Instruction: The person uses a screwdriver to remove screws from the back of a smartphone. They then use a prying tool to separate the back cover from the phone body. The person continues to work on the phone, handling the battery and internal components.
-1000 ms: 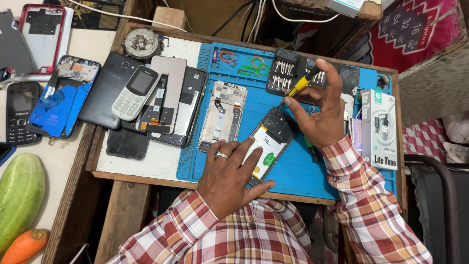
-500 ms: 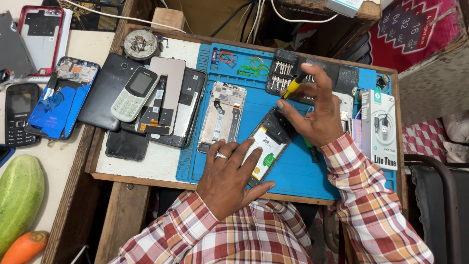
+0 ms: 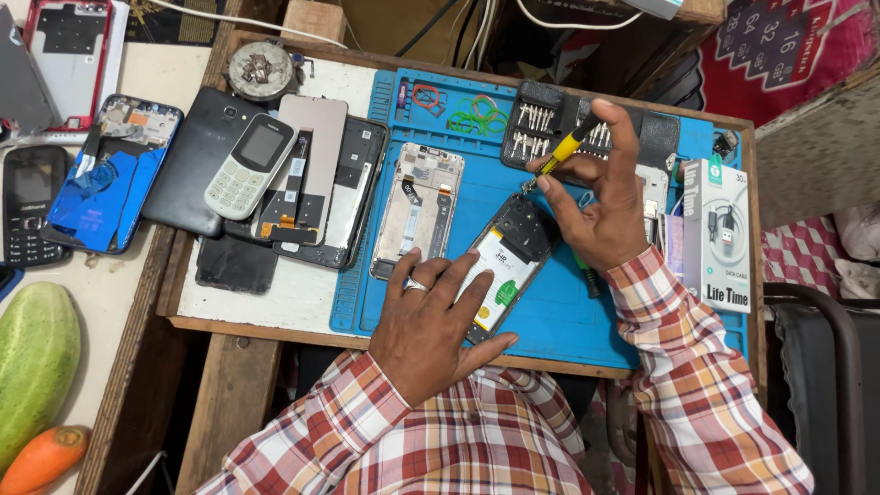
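Phone (image 3: 504,266) being pinned flat on blue mat (image 3: 559,321) by left hand (image 3: 431,330), fingers spread; screwdriver (image 3: 561,153) being pinched by right hand (image 3: 600,206).

Matt blue rubber mat (image 3: 568,312); worn wood bench (image 3: 220,385); checked cloth sleeve (image 3: 697,385).

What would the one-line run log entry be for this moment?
left hand: pressing opened phone flat | right hand: holding yellow screwdriver | surface: blue mat | nearby: bit case
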